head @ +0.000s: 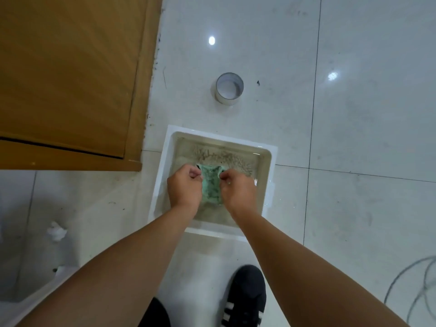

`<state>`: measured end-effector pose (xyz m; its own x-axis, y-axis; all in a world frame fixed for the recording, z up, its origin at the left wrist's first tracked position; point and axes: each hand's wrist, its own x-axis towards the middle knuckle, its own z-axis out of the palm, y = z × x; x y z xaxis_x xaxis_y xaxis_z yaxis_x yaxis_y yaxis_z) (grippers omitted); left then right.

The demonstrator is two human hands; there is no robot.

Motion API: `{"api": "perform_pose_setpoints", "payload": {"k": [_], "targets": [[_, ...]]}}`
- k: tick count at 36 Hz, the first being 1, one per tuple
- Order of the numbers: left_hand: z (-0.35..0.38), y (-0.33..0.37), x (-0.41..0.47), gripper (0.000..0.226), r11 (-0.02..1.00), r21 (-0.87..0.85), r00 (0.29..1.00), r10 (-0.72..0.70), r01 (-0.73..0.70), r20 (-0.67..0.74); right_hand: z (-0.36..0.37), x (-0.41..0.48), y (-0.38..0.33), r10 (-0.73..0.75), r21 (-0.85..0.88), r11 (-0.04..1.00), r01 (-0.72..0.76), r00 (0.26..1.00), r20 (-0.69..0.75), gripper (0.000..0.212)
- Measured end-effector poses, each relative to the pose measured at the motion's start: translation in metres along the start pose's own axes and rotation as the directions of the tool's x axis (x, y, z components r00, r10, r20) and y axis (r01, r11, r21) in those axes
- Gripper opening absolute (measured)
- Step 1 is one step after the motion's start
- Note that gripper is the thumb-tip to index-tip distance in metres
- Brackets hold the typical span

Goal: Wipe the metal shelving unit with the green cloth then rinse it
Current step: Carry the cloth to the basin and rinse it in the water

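Hands first: the left hand (185, 187) and the right hand (237, 190) are both clenched on the green cloth (211, 185). Each pinches one side edge between thumb and curled fingers, knuckles up. The cloth is stretched between them, its middle exposed in the gap. This two-sided grip appears intended to spread the fabric in the water, or to rub one edge against the other; one view does not settle which.

Cloth and fingertips sit low in a white square basin (158, 185) of cloudy, brownish water with sediment streaks along the far side. That is consistent with dirt washed out of the cloth. Whether the cloth is submerged or at the surface cannot be told. Judged step: the rinse.

The basin stands on the tiled floor (354, 114), near a wooden door (66, 74) at left. A tape roll (224, 99) stands beyond the basin, well apart. A black shoe (244, 296) is planted near the basin's near rim. The metal shelving unit is not in view.
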<state>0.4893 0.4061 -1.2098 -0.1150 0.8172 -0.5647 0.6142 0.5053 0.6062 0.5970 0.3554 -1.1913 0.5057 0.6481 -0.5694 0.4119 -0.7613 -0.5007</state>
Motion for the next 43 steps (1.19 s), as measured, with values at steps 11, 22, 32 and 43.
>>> {"api": "perform_pose_setpoints", "payload": {"k": [11, 22, 32, 43], "targets": [[0.018, -0.010, 0.009, 0.017, 0.980, 0.134, 0.989, 0.146, -0.149, 0.029, 0.018, 0.013, 0.008, -0.018, -0.055, 0.998, 0.020, 0.999, 0.028, 0.031], [0.015, -0.021, 0.018, 0.023, 0.882, 0.337, 0.943, 0.321, -0.330, 0.084, 0.018, 0.022, 0.027, 0.040, -0.025, 0.999, -0.041, 0.998, -0.043, 0.033], [0.002, -0.016, 0.022, 0.019, 0.781, 0.491, 0.918, 0.381, -0.385, 0.114, -0.005, 0.020, 0.039, 0.053, -0.279, 0.955, -0.104, 0.981, -0.187, 0.019], [-0.006, -0.020, 0.010, 0.014, 0.413, 0.643, 0.733, 0.572, -0.645, 0.368, -0.003, 0.007, 0.035, -0.254, -0.504, 0.820, 0.271, 0.962, 0.103, 0.021]]}}
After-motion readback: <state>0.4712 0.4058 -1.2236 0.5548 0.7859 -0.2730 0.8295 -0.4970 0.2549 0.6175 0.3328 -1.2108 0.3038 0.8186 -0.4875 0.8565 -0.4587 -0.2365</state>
